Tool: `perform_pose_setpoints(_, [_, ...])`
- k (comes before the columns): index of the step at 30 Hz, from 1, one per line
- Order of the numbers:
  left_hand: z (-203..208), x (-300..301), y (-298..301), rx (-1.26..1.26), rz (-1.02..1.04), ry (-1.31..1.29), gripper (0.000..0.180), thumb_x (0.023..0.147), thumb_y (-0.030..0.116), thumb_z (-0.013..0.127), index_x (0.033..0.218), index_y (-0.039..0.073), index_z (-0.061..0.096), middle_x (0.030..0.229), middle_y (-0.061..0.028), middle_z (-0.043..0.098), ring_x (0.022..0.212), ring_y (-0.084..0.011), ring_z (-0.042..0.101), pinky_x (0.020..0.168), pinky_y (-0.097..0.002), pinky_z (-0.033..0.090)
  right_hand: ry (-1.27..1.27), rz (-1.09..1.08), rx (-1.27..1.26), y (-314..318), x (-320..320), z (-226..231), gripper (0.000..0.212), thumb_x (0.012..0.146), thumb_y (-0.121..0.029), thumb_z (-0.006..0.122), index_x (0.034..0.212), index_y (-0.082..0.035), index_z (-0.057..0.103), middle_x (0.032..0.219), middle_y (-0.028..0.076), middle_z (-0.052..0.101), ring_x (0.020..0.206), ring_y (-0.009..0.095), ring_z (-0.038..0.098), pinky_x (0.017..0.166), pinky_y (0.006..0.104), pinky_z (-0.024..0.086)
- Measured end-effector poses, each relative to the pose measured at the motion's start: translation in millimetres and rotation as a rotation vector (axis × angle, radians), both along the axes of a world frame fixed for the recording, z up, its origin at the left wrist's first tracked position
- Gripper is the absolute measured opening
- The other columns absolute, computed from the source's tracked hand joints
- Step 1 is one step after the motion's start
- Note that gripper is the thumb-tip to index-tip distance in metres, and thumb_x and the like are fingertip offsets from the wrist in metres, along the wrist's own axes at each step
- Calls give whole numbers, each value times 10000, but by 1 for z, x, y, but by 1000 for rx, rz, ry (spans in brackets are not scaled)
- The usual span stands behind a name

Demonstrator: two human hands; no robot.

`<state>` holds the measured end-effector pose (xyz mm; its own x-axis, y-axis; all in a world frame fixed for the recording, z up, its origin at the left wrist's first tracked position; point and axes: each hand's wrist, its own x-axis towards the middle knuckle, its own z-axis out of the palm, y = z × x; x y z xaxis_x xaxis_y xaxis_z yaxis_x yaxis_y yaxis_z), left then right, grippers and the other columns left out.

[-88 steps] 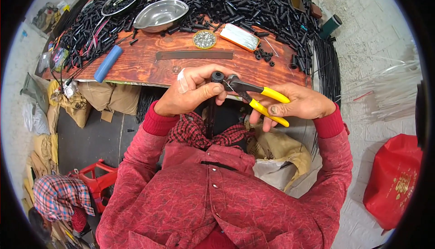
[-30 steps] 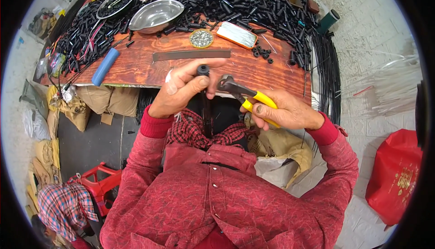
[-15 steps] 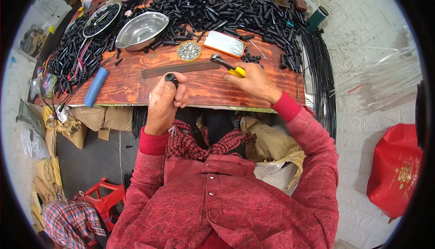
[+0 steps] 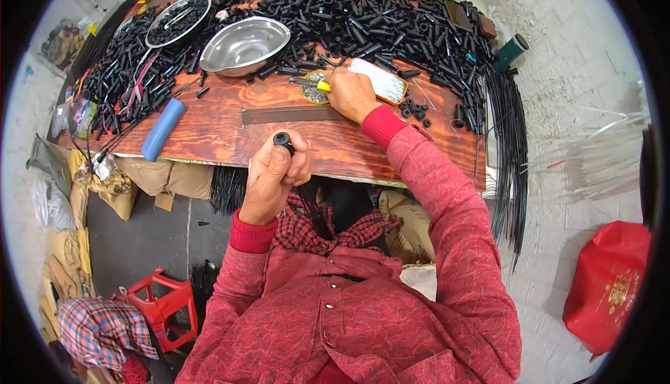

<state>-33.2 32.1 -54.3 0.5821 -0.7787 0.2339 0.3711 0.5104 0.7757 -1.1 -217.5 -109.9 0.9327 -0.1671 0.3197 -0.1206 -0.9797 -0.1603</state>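
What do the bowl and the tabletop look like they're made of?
The bowl: apparently bare metal, likely steel; silvery, shiny, with mirror-like highlights. The tabletop: seemingly wood with a glossy reddish-brown finish; streaky grain shows through the sheen.

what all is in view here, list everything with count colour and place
black tube: one, black, held upright at the table's near edge
pliers: one, yellow handles, on the table
short tube pieces: many, black, heaped across the far side
bowl: one, steel, far left of middle
cylinder: one, blue, left on the table
flat strip: one, dark metal, mid table
table: one, reddish wood
bag: one, red, floor at right
stool: one, red, floor at lower left
left hand: grips the black tube
right hand: on the pliers
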Motion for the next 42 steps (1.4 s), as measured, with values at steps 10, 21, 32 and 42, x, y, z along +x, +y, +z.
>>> perform_pose_setpoints(10, [-7,9,5,-36,-13,32,379,1011,400,522,1078,27,525,700,28,389,615,-72,352,565,-234,294,71,12,-36,2,16,1,184,771,-177,651,866,-29,707,885,172,700,841,332,695,692,449,554])
perform_pose_setpoints(21, [-1,7,-1,11,76,38,436,1026,377,496,1264,12,483,751,26,389,634,-59,339,575,-219,304,-12,-54,588,18,-27,45,270,838,-301,651,892,-39,691,711,151,675,663,290,667,608,411,502])
perform_pose_setpoints(32, [10,-21,-5,49,86,-54,515,1038,357,482,1413,7,438,746,53,392,649,-40,340,575,-195,293,-5,181,1555,96,-123,103,225,953,-217,631,965,7,645,691,-15,534,585,58,457,524,219,361])
perform_pose_setpoints(42, [17,-30,-9,64,106,-63,472,1031,313,508,1382,-1,469,749,55,411,653,-44,356,586,-201,319,-79,288,1653,100,-134,115,210,952,-199,634,962,10,646,684,-23,534,587,53,457,523,218,352])
